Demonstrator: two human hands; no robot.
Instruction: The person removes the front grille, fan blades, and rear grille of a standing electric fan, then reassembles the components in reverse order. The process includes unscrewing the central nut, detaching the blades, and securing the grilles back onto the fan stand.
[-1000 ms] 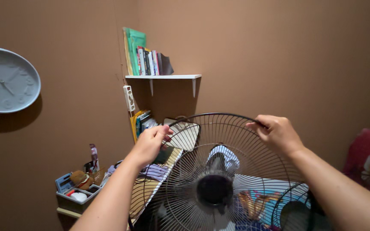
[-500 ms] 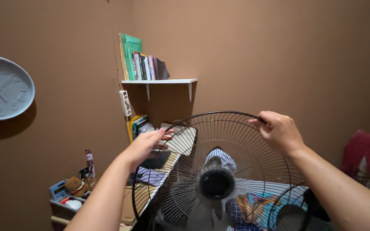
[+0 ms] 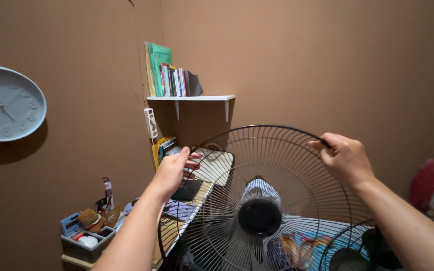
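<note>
- A big round wire fan guard (image 3: 272, 165) fills the lower middle of the frame. It stands up like a wheel, and its flat face looks at the person.
- The left hand (image 3: 174, 170) is on the left edge of the guard, about halfway up. Its fingers are curled round the rim wire and hold it.
- The right hand (image 3: 342, 158) is on the upper right of the rim. It is closed tight on the wire, with the knuckles up.
- The guard sits right between the two hands. The right hand is higher than the left, so the line from hand to hand tilts up to the right.
- Both hands touch the rim, so neither one is nearer.
- The dark round hub (image 3: 259, 217) is below both hands, in the middle of the wires.
- Behind, a white shelf (image 3: 192, 98) with books (image 3: 174, 78) is at the upper middle.
- A grey clock (image 3: 6, 103) hangs on the left wall.
- A little tray of bits (image 3: 84, 238) is at the lower left.
</note>
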